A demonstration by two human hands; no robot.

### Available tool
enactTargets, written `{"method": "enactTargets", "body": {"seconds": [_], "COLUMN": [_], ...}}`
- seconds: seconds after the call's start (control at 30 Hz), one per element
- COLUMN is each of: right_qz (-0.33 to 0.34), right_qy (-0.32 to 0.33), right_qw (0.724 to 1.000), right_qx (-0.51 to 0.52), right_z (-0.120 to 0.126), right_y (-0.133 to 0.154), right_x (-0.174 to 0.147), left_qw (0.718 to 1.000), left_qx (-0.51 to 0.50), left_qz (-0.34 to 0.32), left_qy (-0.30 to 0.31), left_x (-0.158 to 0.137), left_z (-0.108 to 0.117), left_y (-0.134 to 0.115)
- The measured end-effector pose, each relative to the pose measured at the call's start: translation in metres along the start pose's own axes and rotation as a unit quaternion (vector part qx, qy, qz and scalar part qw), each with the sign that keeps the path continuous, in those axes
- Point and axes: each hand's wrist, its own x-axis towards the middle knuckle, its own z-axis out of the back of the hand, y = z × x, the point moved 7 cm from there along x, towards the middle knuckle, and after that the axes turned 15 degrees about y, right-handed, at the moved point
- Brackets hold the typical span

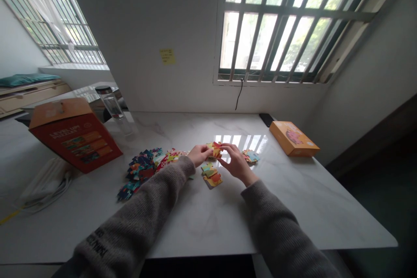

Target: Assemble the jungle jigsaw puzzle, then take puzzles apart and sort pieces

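Observation:
My left hand (199,155) and my right hand (237,163) meet over the middle of the table, both closed on yellow and red puzzle pieces (215,149). Fingers partly cover these pieces, so I cannot tell how many there are. Just below them lie a few joined pieces (211,176) in green, orange and grey. A small stack of light blue and orange pieces (250,156) rests to the right of my right hand. Left of my hands spreads a heap of dark blue pieces (140,167), beside red and pink pieces (171,156) partly hidden by my left sleeve.
An orange box (293,139) lies at the right, with a black phone (266,119) behind it. A red puzzle box (78,139) stands at the left, near a glass bottle (111,103) and a white power strip with cables (48,182). The white marble-patterned table (302,208) ends at the wall.

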Motion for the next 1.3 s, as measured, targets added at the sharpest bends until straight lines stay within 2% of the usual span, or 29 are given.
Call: {"method": "enactTargets", "body": {"seconds": [0.07, 0.17, 0.27, 0.37, 0.43, 0.53, 0.63, 0.73, 0.8, 0.9, 1.0, 1.1, 1.3], "right_qz": [0.002, 0.009, 0.021, 0.03, 0.015, -0.024, -0.046, -0.055, -0.059, -0.067, -0.068, -0.063, -0.062], "right_qy": [0.009, 0.026, 0.035, 0.026, 0.005, -0.032, -0.038, -0.029, -0.023, -0.015, -0.012, 0.002, 0.015], "right_qw": [1.0, 1.0, 0.999, 0.999, 1.0, 0.999, 0.998, 0.998, 0.998, 0.998, 0.997, 0.998, 0.996], "right_qx": [-0.007, -0.008, -0.005, -0.002, -0.002, -0.006, -0.009, -0.004, 0.001, 0.006, 0.015, 0.028, 0.062], "right_z": [0.0, -0.001, -0.002, 0.0, 0.004, 0.008, 0.007, 0.004, 0.003, 0.002, 0.001, -0.005, -0.015], "right_y": [0.003, 0.007, 0.013, 0.015, 0.011, 0.0, -0.01, -0.015, -0.017, -0.016, -0.013, -0.006, 0.0], "right_x": [0.0, 0.0, 0.001, 0.001, 0.0, -0.005, -0.009, -0.011, -0.011, -0.012, -0.012, -0.012, -0.012], "left_qw": [0.984, 0.916, 0.875, 0.857, 0.859, 0.872, 0.875, 0.871, 0.867, 0.86, 0.845, 0.837, 0.875], "left_qx": [0.164, 0.371, 0.455, 0.489, 0.493, 0.485, 0.479, 0.48, 0.489, 0.505, 0.522, 0.534, 0.48], "left_qz": [-0.076, -0.148, -0.146, -0.148, -0.13, -0.059, -0.004, 0.015, 0.007, -0.025, -0.045, 0.004, 0.027], "left_qy": [-0.012, 0.039, 0.073, 0.066, 0.047, 0.036, 0.067, 0.103, 0.1, 0.065, 0.108, 0.119, 0.059], "left_x": [-0.008, -0.014, -0.012, -0.005, 0.004, 0.023, 0.042, 0.048, 0.043, 0.017, -0.019, -0.045, -0.05], "left_z": [0.009, 0.007, 0.006, 0.009, 0.017, 0.032, 0.036, 0.03, 0.025, 0.017, -0.008, -0.028, -0.049], "left_y": [-0.02, -0.04, -0.045, -0.047, -0.044, -0.028, -0.009, 0.0, -0.004, -0.021, -0.031, -0.027, -0.015]}}
